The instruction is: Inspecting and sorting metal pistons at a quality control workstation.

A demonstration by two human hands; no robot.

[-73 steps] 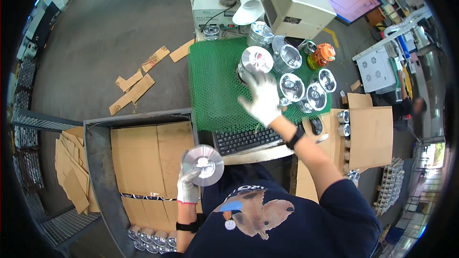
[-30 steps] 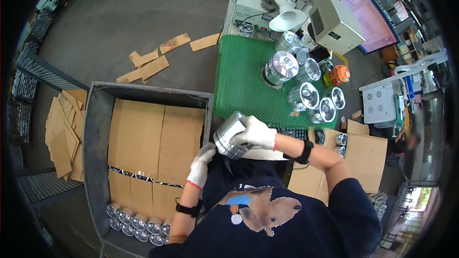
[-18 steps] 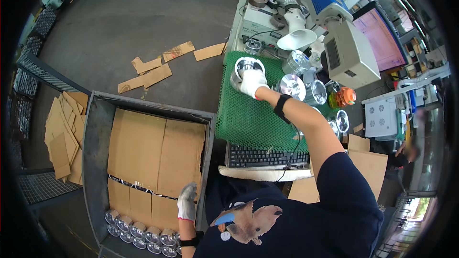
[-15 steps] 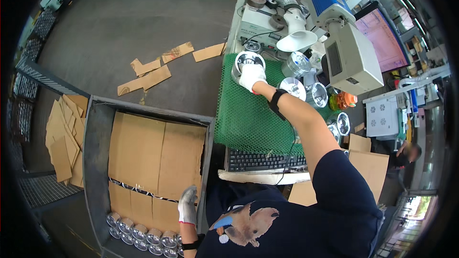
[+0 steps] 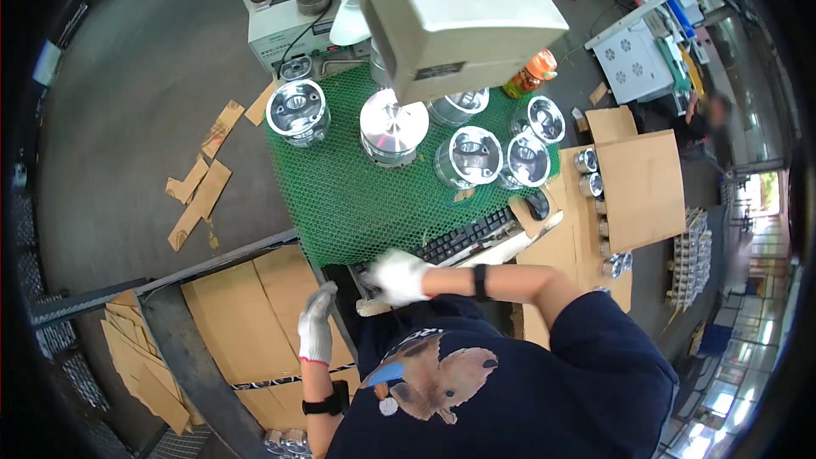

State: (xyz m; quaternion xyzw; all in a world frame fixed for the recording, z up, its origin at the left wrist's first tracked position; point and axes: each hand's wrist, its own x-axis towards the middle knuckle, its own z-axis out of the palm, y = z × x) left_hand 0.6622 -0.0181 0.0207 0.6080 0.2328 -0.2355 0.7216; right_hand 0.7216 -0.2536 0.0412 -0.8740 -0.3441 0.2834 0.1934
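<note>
My right hand (image 5: 398,278), in a white glove, is over the near end of the black keyboard (image 5: 463,238); motion blur hides its fingers. My left hand (image 5: 317,323), in a white glove with grey fingers, is raised beside the rim of the big grey bin (image 5: 189,336). Its fingers stretch upward and nothing shows in them. On the green mesh mat (image 5: 340,204) stand several shiny metal pistons. One hollow-side-up piston (image 5: 297,112) is at the mat's left edge, and a flat-topped piston (image 5: 393,126) stands next to it.
A pale box-shaped machine head (image 5: 459,21) overhangs the mat's far side, near an orange-capped bottle (image 5: 531,74). A mouse (image 5: 537,205) lies right of the keyboard. An open cardboard box (image 5: 639,191) with pistons stands at the right. Cardboard strips (image 5: 200,204) lie on the floor.
My right hand has left the piston at the mat's far left and come back toward me, over the keyboard. My left hand stays near the bin's rim. The whole view has turned.
</note>
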